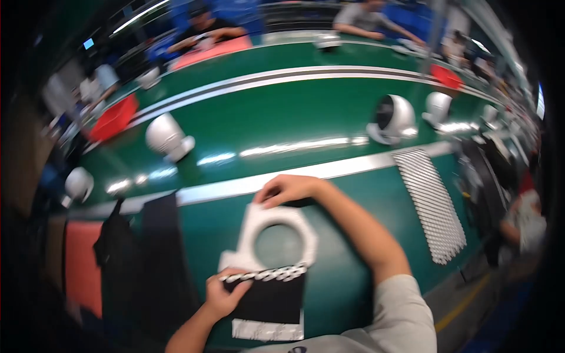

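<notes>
A white plate-like part (247, 235) with a large round hole lies in front of me on the green bench. Its upper left corner is pinched in my right hand (288, 189), which reaches round from the right. Below the hole is a black sheet (268, 305) with a row of white ovals along its upper edge and a white strip (268, 330) along its lower one. My left hand (225, 296) grips the sheet's upper left corner, thumb on top, just under the white part. Motion blurs both hands slightly, and the left fingertips are partly hidden.
Black material (165, 247) and a coral-red sheet (83, 265) lie to the left. A white perforated strip (429, 203) lies to the right. Beyond a metal rail, white rounded housings (401, 117) stand on a green conveyor (282, 117). Red trays (115, 117) and several people are farther off.
</notes>
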A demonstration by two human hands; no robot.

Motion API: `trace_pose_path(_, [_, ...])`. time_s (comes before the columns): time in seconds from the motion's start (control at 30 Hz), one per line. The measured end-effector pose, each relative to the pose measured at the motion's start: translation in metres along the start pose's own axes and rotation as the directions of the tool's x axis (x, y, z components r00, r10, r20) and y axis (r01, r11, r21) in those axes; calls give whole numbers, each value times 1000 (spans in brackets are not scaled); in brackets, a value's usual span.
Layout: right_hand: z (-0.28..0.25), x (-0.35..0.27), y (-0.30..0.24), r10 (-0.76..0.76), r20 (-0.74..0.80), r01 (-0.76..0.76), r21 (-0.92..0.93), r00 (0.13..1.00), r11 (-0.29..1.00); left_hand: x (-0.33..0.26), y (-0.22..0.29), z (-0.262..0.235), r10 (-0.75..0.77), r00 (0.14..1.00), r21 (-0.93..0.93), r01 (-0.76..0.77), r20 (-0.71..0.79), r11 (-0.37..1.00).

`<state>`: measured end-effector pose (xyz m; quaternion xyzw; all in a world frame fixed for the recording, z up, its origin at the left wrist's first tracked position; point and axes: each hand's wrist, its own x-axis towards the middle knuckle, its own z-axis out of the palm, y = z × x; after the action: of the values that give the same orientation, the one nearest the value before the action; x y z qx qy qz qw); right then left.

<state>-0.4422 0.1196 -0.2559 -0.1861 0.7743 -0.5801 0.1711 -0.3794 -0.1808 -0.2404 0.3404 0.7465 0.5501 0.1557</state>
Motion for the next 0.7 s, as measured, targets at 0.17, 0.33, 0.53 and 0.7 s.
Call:
trace_pose_path(0.17, [-7,-9,-21,125,45,-128,76,991,989,12,0,-4,169,984,-20,-169,60,985])
trace_pose_path(0.33, [22,16,-57,182,46,-175,-134,982,975,5,3,-11,215,976,-67,-214,18,975])
trace_pose_path(0.53, [32,58,-80,287,-116,-294,-629,951,719,-5,-1,-13,218,976,-76,-216,23,973])
trace_pose_path(0.7, [-19,150,-45,175,-412,-447,-838,894,312,-7,-2,-14,255,967,-59,-253,29,966])
